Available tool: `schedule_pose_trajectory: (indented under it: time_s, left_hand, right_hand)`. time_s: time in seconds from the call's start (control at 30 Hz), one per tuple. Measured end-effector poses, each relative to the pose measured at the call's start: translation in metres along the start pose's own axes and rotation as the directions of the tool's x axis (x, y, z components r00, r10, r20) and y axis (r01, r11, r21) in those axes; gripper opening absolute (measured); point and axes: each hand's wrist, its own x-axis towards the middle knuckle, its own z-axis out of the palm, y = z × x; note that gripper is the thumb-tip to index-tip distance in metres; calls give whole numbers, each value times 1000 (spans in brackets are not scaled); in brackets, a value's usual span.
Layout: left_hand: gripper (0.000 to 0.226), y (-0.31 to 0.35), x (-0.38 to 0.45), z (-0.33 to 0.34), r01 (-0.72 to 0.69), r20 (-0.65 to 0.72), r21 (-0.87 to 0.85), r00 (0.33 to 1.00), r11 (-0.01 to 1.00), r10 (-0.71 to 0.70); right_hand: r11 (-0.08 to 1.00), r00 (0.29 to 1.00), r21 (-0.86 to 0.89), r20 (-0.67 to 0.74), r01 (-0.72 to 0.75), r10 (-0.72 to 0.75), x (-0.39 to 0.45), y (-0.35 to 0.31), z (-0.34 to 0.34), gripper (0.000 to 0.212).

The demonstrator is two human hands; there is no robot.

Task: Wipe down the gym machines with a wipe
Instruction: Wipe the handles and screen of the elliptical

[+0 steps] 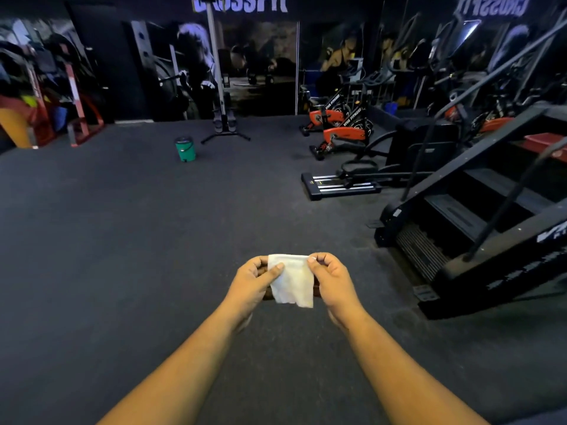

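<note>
over the dark gym floor [122, 240], low and centre: both forearms reach forward with the hands close together.
wipe [293, 280]: white, held out between the two hands above the floor, top edge stretched flat, lower part hanging loose.
left hand [254, 282]: thumb and curled fingers pinch the wipe's upper left corner.
right hand [333, 279]: thumb and curled fingers pinch the upper right corner.
under the wipe: something dark and brownish shows between the hands, perhaps a packet; too hidden to tell.
stair machine [478, 216]: black, to the right of the hands, steps rising away to the right, apart from the wipe.
cross trainer [346, 182]: black with silver rails, on the floor beyond the stair machine.
exercise bikes [343, 130]: orange and black, two in a row further back on the right.
bin [185, 148]: green, small, standing alone on the floor ahead, left of centre.
pole stand [224, 127]: upright near the back wall, just right of the bin.
back wall: dark murals with large pale lettering along the top.
</note>
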Motion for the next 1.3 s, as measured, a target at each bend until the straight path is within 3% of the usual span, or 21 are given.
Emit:
schedule_pose_trajectory:
  time_s: [0.17, 0.3, 0.4, 0.5, 0.67, 0.83, 1.07, 1.2, 1.3]
  left_hand:
    - [28, 8, 93, 2, 38, 40, -24, 999, 999, -37]
    - [26, 9, 181, -3, 19, 19, -67, 1000, 998, -17]
    - [24, 13, 254, -11, -4, 26, -51, 1000, 999, 5]
    - [21, 23, 340, -18, 9, 69, -23, 998, 1000, -7]
    - [28, 55, 444, -13, 12, 271, 18, 962, 1000, -16]
    - [22, 73, 564, 18, -24, 302, 92, 953, 996, -5]
    - [9, 106, 727, 82, -148, 356, 261, 933, 954, 47]
    - [5, 127, 811, 113, -200, 360, 302, 929, 932, 83]
    - [11, 136, 878, 123, -184, 300, 282, 949, 941, 96]
  right_hand:
    - [1000, 999, 14, -45, -7, 7, 96, -10, 1, 14]
    - [993, 993, 76, 88, -89, 83, 167, -13, 6, 23]
    - [997, 987, -2, 138, -81, 81, 228, -12, 20, 27]
    - [997, 996, -2, 46, -76, 76, 307, -19, 36, 24]
    - [1000, 993, 24, -116, -21, 23, 410, -39, 30, 18]
    - [1000, 986, -27, -169, -7, 3, 518, -38, -5, 16]
    - [985, 992, -127, -18, 121, -124, 682, -69, -62, 36]
    - [975, 991, -177, 46, 132, -126, 770, -93, -82, 26]
    - [990, 996, -104, 14, 92, -91, 839, -102, -97, 27]
